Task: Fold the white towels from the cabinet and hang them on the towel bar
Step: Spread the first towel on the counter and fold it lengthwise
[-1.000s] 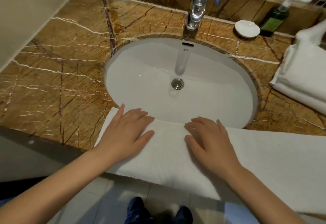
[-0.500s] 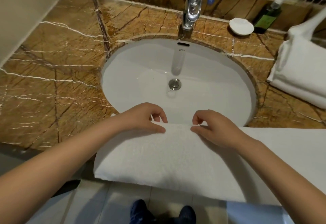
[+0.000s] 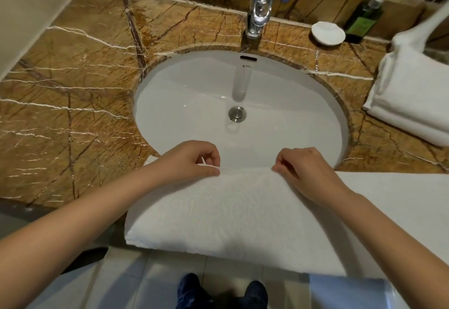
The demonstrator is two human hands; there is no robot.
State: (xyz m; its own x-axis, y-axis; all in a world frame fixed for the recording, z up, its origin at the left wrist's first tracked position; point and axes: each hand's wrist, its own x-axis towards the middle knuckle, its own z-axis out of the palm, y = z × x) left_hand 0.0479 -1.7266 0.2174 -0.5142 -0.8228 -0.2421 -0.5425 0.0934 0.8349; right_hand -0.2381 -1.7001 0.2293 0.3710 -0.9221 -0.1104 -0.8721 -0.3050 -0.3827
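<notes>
The white sink (image 3: 184, 104) bore the brand "INAX" at its twelve o'clock wall, just below the overflow slot (image 3: 248, 58). The green bottle's (image 3: 362, 23) label was too blurred to read.

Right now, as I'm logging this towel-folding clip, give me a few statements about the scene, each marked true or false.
1. Both the left hand and the right hand pinch the white towel at its far edge. True.
2. Folded towels lie on the counter right of the sink. True.
3. The white dish sits left of the faucet. False: it is right of the faucet.
4. The white towel covers the drain. False: the drain is uncovered.
</notes>
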